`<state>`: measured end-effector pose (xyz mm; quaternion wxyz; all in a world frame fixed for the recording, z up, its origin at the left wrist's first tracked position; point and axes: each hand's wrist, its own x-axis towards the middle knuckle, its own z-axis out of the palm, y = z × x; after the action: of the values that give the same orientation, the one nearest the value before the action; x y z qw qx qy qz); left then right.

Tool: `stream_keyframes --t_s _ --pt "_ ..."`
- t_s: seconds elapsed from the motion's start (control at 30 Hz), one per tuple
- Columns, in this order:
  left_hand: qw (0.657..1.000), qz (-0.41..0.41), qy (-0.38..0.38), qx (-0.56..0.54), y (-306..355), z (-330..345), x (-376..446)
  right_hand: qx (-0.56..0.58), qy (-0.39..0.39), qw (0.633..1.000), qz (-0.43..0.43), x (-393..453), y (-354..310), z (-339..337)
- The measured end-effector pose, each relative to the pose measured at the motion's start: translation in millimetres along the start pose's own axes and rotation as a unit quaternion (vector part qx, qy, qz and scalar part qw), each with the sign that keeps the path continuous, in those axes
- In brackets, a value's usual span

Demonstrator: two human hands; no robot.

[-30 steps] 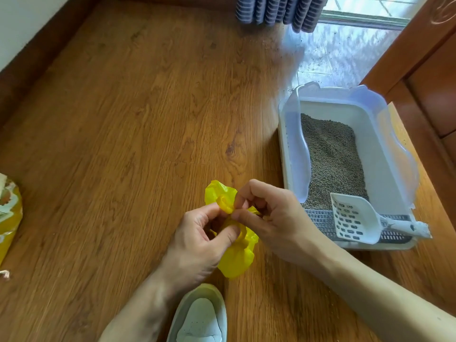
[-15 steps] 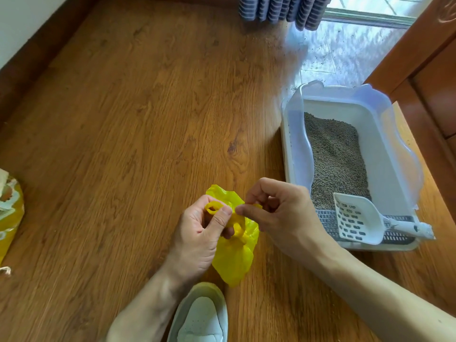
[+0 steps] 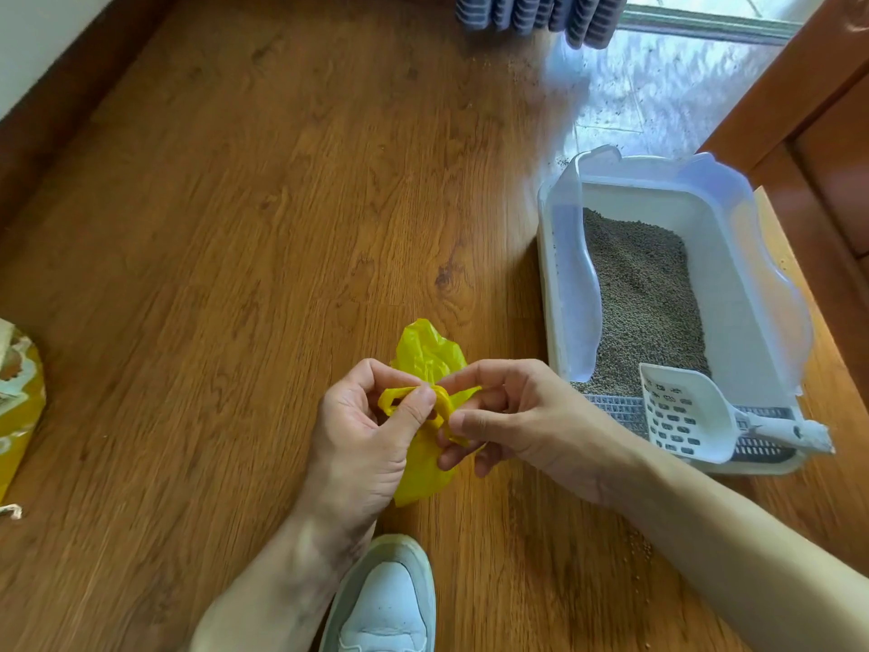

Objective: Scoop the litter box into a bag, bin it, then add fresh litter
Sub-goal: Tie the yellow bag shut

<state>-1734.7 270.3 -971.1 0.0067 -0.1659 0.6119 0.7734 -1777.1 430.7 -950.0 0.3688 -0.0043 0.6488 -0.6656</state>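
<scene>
A small yellow plastic bag (image 3: 425,360) hangs above the wooden floor between both hands. My left hand (image 3: 362,430) pinches one twisted handle of it with thumb and fingers. My right hand (image 3: 522,416) pinches the other handle just beside it. To the right stands the white litter box (image 3: 752,284) with a translucent rim, grey litter (image 3: 644,294) inside. A white slotted scoop (image 3: 686,411) lies at the box's near end on a grille, handle pointing right.
A white shoe (image 3: 385,600) is on the floor just below the hands. A yellow litter sack (image 3: 19,402) lies at the left edge. A grey radiator (image 3: 536,11) stands at the top; wooden furniture (image 3: 827,110) borders the right. Loose grains lie on the floor.
Both hands have worked the bag's handles: the bag has unfurled somewhat and its body now sticks up behind the fingers. The litter box and scoop have not moved.
</scene>
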Motion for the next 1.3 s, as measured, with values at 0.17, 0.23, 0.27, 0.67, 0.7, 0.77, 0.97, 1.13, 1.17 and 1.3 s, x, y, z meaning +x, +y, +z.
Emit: stream_keyframes --t_s 0.17,0.23,0.27,0.67,0.7,0.77,0.97,1.13,1.17,1.3 --pt "0.997 0.038 -0.032 0.058 3.5 -1.2 -3.2 -0.052 0.003 0.999 0.012 1.1 3.8 -0.1" --pt "0.992 0.061 -0.028 0.105 2.7 -2.3 -2.4 -0.143 0.022 0.989 -0.009 1.1 5.1 1.0" --pt "0.989 0.071 -0.024 0.126 0.9 -3.3 -2.0 -0.217 0.046 0.975 -0.036 0.8 6.1 1.4" --pt "0.985 0.104 -0.037 0.134 -12.0 2.4 -8.0 -0.316 0.084 0.940 -0.101 6.4 13.5 -4.1" --pt "0.982 0.115 -0.041 0.143 -12.3 0.6 -7.3 -0.256 0.062 0.962 -0.077 6.1 10.9 -4.4" --pt "0.975 0.141 -0.049 0.164 -12.1 -3.0 -6.3 -0.162 0.032 0.985 -0.041 3.0 6.3 -5.2" --pt "0.969 0.160 -0.057 0.180 -11.0 -3.9 -5.5 -0.072 0.058 0.995 -0.047 2.7 7.1 -8.6" --pt "0.968 0.146 -0.035 0.203 -10.4 -7.6 -4.6 -0.068 0.116 0.989 -0.063 4.6 8.2 -10.4" --pt "0.961 0.153 -0.032 0.227 -9.4 -8.5 -4.1 -0.064 0.131 0.987 -0.063 5.7 9.0 -10.6" --pt "0.950 0.164 -0.022 0.263 -7.8 -11.3 -2.4 -0.028 0.144 0.989 -0.029 9.5 10.1 -12.5"
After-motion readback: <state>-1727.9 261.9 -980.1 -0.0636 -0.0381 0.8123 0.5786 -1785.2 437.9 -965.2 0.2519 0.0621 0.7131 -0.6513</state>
